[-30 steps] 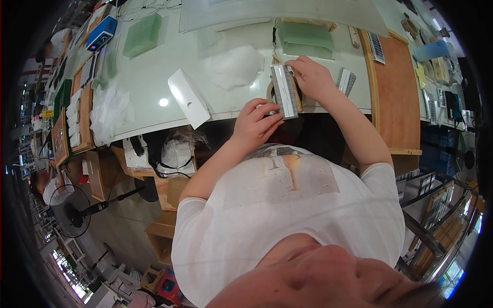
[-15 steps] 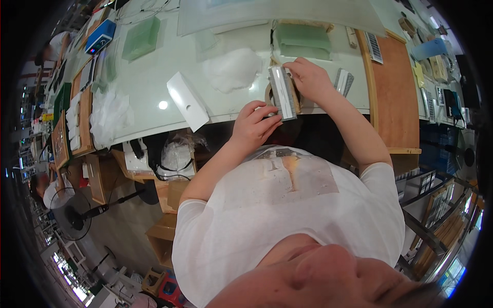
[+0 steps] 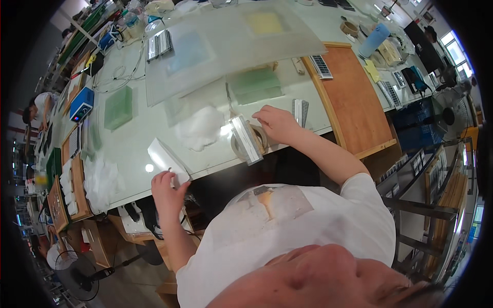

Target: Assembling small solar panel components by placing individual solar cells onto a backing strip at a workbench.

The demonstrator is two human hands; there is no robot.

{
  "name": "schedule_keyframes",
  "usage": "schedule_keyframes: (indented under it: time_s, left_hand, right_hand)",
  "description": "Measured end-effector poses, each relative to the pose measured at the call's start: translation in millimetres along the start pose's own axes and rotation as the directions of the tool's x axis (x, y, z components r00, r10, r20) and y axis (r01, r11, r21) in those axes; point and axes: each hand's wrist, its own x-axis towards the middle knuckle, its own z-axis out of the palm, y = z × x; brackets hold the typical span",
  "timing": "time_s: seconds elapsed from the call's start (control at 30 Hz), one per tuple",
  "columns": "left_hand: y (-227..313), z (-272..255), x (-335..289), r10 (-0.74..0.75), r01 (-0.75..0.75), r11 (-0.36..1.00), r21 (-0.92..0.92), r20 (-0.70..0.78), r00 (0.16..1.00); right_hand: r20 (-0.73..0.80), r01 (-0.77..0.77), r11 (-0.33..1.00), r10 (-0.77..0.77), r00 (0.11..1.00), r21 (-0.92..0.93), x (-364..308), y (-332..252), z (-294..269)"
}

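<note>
My left hand (image 3: 168, 194) is closed around the near end of a long white box (image 3: 165, 158), thumb on one side and fingers on the other. The box lies slantwise near the table's front edge. A silvery, strip-shaped bundle (image 3: 246, 139) rests tilted across a brown tape roll (image 3: 261, 135), apart from both hands. Just right of its far end, my right hand (image 3: 280, 125) hovers with fingers loosely bent and apart, holding nothing that I can see. Beyond that hand lies a second group of grey strips (image 3: 300, 112).
White fluffy material (image 3: 200, 128) lies mid-table. Green translucent blocks (image 3: 254, 85) stand behind it, below a large translucent sheet (image 3: 221, 51). A wooden board (image 3: 357, 97) flanks the right side. A blue device (image 3: 82, 104) and crumpled white sheets (image 3: 102, 177) occupy the left.
My left hand has left the silvery bundle and moved left to the white box. My right hand has let go of the bundle's far end. The view has shifted, showing more of the far table.
</note>
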Motion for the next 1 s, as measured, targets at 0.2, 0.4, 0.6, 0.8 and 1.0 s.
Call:
schedule_keyframes:
  time_s: [0.2,0.4,0.6,0.8,1.0]
  left_hand:
    - [-15,-14,3,-0.128,0.157,0.978,-0.135,0.205,0.97]
    - [-53,-13,3,0.048,0.008,0.966,-0.258,0.208,0.977]
    - [-46,16,7,-0.59,0.16,0.447,-0.88,-0.156,0.792]
    - [48,36,23,0.326,-0.612,0.715,-0.338,-0.613,0.719]
    - [105,61,35,0.36,-0.637,0.544,-0.546,-0.534,0.765]
  right_hand:
    - [0.044,0.016,0.999,-0.018,0.999,0.044,2,-8,5]
    - [0.017,0.02,0.999,-0.021,1.0,0.031,0,-7,5]
    - [-0.071,0.012,0.988,-0.001,0.997,0.156,-5,-9,1]
    - [0.309,-0.394,0.55,0.245,0.919,0.736,-10,-59,-5]
    - [0.54,-0.596,0.073,0.347,0.767,0.8,-23,-74,-4]
